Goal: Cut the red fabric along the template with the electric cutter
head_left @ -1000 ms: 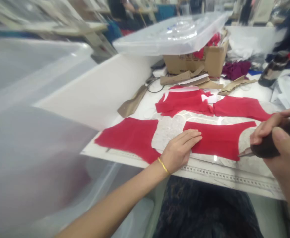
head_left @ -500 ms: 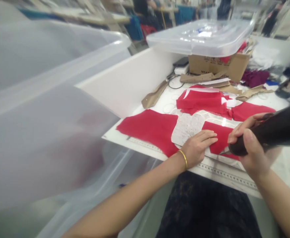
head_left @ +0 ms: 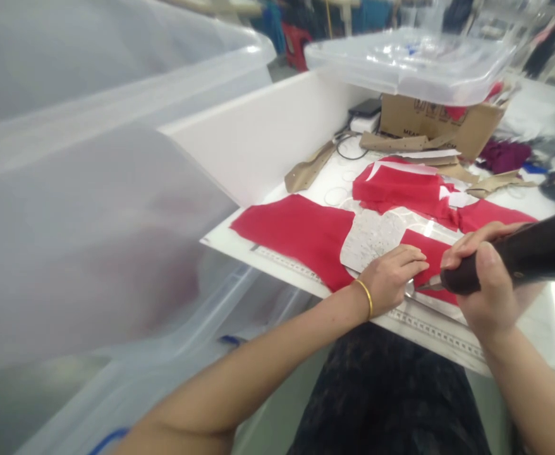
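Observation:
My left hand, a gold bangle at its wrist, lies with fingers stretched out over the left edge of a small red fabric piece. My right hand is wrapped round a thick black tool with a thin metal tip. That tip points left at the fabric's near edge, close below my left fingers; I cannot tell whether it touches. A small shiny spot shows there. Under the fabric lies a pale, speckled board. A larger red fabric piece lies left of it.
More red fabric lies further back, near brown card strips and a cardboard box under a clear plastic lid. Large translucent bins stand at left. A ruler strip runs along the table's front edge.
The tool's tip has moved left, closer to my left hand, with my right hand still gripping it. My left hand stays on the small red piece. The whole view has shifted slightly.

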`<state>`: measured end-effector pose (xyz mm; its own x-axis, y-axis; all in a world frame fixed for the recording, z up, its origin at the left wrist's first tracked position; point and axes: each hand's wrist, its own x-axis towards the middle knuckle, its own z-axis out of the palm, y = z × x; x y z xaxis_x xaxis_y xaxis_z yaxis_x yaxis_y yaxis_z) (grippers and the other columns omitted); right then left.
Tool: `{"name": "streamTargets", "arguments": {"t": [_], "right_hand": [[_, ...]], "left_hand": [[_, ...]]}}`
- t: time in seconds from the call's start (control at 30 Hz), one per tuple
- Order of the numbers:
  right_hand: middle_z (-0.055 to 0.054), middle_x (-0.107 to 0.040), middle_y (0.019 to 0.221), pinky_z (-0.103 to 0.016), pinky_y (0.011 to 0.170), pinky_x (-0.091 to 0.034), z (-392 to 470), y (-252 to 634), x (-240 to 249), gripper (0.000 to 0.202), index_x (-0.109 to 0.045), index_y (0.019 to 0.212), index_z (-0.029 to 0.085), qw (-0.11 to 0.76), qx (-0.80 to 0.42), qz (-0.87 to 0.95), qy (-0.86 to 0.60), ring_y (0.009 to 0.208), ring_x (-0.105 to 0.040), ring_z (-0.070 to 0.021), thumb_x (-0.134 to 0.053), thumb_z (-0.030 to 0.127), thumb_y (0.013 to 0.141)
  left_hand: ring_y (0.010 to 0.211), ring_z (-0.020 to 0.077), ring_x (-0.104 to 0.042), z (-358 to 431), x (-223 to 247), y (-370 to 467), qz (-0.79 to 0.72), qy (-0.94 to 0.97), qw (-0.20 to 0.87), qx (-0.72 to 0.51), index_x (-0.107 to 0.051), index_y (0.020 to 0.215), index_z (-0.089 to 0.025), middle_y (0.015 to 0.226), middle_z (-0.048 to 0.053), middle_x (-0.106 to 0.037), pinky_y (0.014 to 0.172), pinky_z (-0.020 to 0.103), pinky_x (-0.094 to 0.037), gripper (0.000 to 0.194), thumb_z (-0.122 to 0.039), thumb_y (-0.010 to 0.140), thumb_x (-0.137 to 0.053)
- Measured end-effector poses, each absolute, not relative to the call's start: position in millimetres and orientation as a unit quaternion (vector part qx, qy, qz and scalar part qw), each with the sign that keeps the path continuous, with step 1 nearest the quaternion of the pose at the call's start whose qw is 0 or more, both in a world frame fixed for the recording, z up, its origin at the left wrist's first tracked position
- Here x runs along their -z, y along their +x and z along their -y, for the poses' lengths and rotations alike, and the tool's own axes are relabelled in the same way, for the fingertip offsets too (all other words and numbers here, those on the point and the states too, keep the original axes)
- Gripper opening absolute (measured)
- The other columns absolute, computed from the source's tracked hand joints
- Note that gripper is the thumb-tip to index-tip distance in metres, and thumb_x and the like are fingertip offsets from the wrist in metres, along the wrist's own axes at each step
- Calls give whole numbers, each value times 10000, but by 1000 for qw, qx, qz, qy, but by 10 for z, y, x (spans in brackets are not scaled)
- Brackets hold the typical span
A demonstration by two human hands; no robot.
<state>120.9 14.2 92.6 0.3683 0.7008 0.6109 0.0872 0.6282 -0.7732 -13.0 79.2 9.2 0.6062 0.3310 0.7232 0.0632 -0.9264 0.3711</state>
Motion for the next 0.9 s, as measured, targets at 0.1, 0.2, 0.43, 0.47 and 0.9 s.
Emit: {"name": "streamTargets", "arguments": {"t": [0.1,0.2,0.43,0.47,0.9], "right_hand": [[63,-612,694,-282,525,-525,-87,1231,-961,210,-587,1088,276,741,-218,499,-393,559,-579,-129,-704,308,917],[80,-595,685,-289,525,-526,-20,1284,-991,273,-568,1086,270,757,-207,462,-413,535,-567,-125,-735,298,870],[88,-586,687,-295,529,-529,45,1367,-962,254,-564,1045,264,756,-200,440,-441,533,-584,-122,-738,313,866],[86,-591,686,-291,530,-525,49,1367,-962,243,-567,1034,262,753,-201,443,-443,534,-583,-119,-739,308,869],[68,-620,665,-312,467,-546,184,1537,-1032,189,-617,982,256,764,-139,444,-447,492,-606,-147,-750,269,848]], "left_hand": [[1114,232,-686,-795,-82,-126,-120,876,141,-445,-677,1112,-130,1108,131,-730,956,407,-640,414,72,863,-414],[1120,237,-685,-799,-74,-122,-130,874,126,-450,-677,1107,-132,1108,135,-728,963,423,-637,416,75,862,-413],[1108,238,-683,-803,-59,-126,-139,881,136,-432,-683,1142,-139,1097,132,-727,965,440,-634,429,63,875,-415],[1113,238,-682,-805,-59,-130,-141,882,138,-429,-684,1151,-143,1102,131,-726,971,443,-632,436,61,874,-417],[1127,250,-670,-831,-66,-157,-151,886,139,-415,-701,1153,-138,1130,145,-711,993,471,-624,404,25,917,-418]]}}
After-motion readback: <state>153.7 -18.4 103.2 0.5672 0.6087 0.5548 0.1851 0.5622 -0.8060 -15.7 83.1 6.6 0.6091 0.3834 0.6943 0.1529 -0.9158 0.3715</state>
